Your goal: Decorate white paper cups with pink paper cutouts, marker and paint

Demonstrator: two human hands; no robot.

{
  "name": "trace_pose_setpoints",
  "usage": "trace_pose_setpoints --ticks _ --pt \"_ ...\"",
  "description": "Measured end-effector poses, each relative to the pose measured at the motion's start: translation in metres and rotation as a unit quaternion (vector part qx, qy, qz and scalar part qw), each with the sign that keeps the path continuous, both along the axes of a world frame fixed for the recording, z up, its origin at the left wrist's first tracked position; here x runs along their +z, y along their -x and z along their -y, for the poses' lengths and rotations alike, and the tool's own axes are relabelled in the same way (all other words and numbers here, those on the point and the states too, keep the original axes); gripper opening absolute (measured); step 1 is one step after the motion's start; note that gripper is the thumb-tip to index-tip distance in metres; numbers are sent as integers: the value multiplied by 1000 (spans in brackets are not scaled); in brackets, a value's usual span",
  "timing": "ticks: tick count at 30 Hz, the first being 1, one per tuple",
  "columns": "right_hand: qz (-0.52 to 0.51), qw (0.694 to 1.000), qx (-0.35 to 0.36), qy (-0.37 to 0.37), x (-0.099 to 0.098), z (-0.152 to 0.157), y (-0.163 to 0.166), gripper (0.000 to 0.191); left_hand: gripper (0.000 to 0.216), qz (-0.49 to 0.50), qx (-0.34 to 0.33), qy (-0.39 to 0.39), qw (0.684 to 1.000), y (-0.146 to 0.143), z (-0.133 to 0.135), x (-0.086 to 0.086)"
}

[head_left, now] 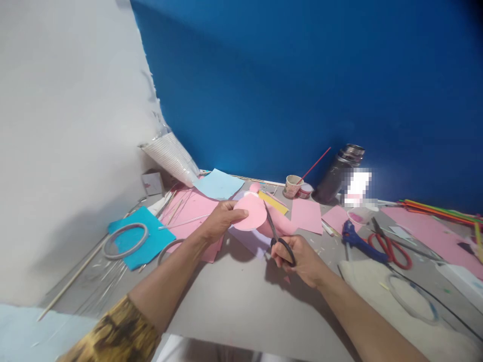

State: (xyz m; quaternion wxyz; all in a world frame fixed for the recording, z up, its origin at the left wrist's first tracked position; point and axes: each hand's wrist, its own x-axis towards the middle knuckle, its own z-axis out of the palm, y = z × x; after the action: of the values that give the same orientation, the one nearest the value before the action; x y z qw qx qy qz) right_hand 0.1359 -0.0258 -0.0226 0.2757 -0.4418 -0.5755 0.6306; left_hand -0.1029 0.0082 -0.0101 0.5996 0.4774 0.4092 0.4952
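Note:
My left hand (223, 219) pinches a rounded piece of pink paper (253, 215) between thumb and fingers, above the middle of the table. My right hand (296, 256) grips black-handled scissors (272, 226), with fingers through the loops. The blades point up and away, close beside the right edge of the pink piece; I cannot tell whether they touch it. Behind and below it lie more pink paper (281, 222), a lilac sheet (251, 242) and a yellow strip (277, 203).
Blue paper (132, 254) with a grey ring (126, 241) lies left, near stacked plastic cups (171, 156). At the right are a dark bottle (335, 176), a blue glue gun (362, 244), red-handled scissors (388, 250) and a cloth (368, 284). A paper cup (293, 186) stands at the back.

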Motion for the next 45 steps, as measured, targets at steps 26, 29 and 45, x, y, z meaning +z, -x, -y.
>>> trace_pose_setpoints --ticks 26,29,45 --pt "-8 999 38 -20 -2 -2 -3 60 23 -97 -40 -35 994 4 3 3" --pt "-8 999 33 -12 -5 -3 -4 51 24 -87 -38 -35 995 4 3 2" --pt "-19 1000 12 -2 1 2 1 62 29 -45 -12 -31 998 2 2 -3"
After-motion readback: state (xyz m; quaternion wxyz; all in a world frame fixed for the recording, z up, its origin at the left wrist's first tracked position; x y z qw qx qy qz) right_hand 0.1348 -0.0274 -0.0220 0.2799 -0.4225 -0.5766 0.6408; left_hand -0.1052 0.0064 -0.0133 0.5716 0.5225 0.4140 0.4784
